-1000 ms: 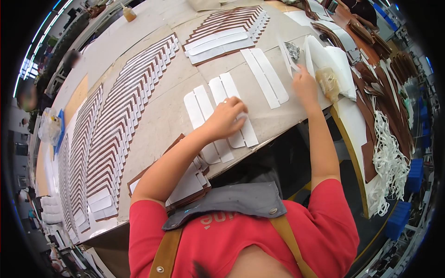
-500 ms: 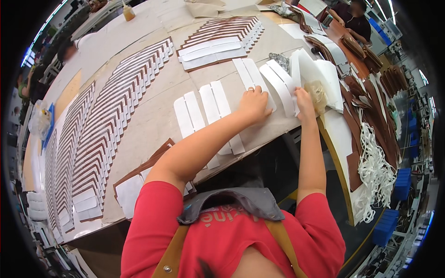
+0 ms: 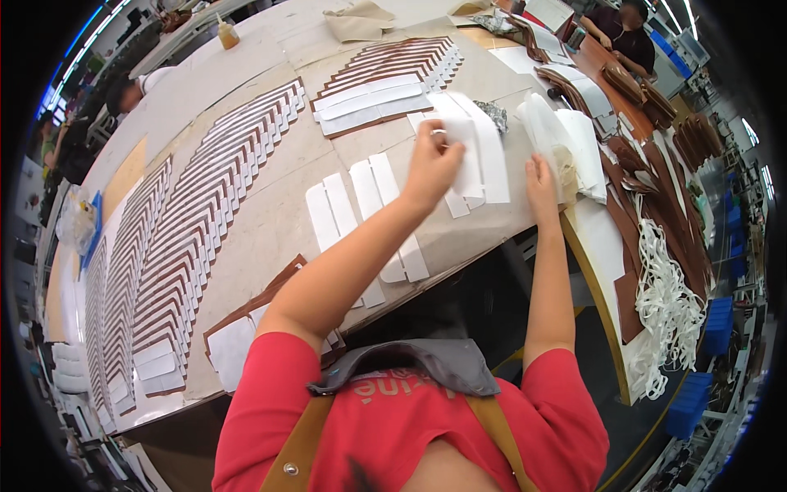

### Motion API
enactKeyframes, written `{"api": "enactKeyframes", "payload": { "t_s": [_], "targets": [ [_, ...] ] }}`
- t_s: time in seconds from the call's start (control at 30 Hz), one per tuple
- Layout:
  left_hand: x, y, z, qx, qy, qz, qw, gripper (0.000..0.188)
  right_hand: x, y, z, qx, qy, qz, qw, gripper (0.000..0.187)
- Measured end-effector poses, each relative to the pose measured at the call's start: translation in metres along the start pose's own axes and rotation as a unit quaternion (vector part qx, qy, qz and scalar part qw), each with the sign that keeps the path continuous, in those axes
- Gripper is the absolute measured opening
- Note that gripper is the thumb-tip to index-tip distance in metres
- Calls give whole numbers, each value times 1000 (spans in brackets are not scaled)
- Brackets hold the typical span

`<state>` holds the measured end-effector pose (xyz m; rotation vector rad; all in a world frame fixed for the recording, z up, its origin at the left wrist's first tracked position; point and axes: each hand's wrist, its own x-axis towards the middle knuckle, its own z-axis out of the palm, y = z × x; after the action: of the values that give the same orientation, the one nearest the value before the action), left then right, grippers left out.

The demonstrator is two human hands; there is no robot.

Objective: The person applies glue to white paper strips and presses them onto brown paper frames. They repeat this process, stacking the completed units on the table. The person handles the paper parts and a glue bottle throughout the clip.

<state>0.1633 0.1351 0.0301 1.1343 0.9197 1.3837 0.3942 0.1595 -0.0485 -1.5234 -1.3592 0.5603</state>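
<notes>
My left hand [image 3: 434, 164], a ring on one finger, pinches a white strip-like panel [image 3: 469, 156] that is lifted off the table and smeared by motion. Another white panel [image 3: 493, 156] shows right beside it, partly behind. My right hand [image 3: 541, 187] has its fingers stretched out, at the near edge of a pile of curved white sheets [image 3: 543, 123]; whether it touches them I cannot tell. To the left of my left hand, white panels with a slit between their halves [image 3: 330, 215] lie in pairs on the table, and further ones [image 3: 385, 205] beside them.
Long overlapping rows of brown-edged white pieces [image 3: 209, 176] cover the table's left, with another row [image 3: 385, 78] behind. Brown strips [image 3: 656, 197] and a white tangle of tape [image 3: 664, 303] lie on the right. A glue bottle [image 3: 227, 33] stands far back. A person [image 3: 627, 37] sits back right.
My left hand has risen and moved left, lifting a white panel from the table. My right hand has come away from the panel and shifted slightly right, toward the sheet pile.
</notes>
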Motion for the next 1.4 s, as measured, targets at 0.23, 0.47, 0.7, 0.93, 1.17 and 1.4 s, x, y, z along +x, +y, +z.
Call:
{"api": "enactKeyframes", "payload": {
  "t_s": [0.23,0.47,0.7,0.93,1.17,1.4],
  "targets": [
    [-52,-3,-65,125,-18,-229,965,52,-36,-62,59,-188,-81,-162,965,28],
    [-52,-2,-69,179,-67,-245,951,70,-23,-56,74,-259,-103,-114,953,22],
    [-55,-8,-65,143,-82,-280,946,76,-18,-79,27,-143,-5,-112,983,10],
    [-55,17,-60,282,-102,-262,917,82,-52,-92,32,-386,-49,-333,859,8],
    [-78,36,-90,498,-95,-85,858,50,-78,-96,49,-354,-98,-320,873,9],
    [-121,54,-147,505,-60,-19,861,18,20,-66,-52,-514,104,-170,834,33]
  ]
}}
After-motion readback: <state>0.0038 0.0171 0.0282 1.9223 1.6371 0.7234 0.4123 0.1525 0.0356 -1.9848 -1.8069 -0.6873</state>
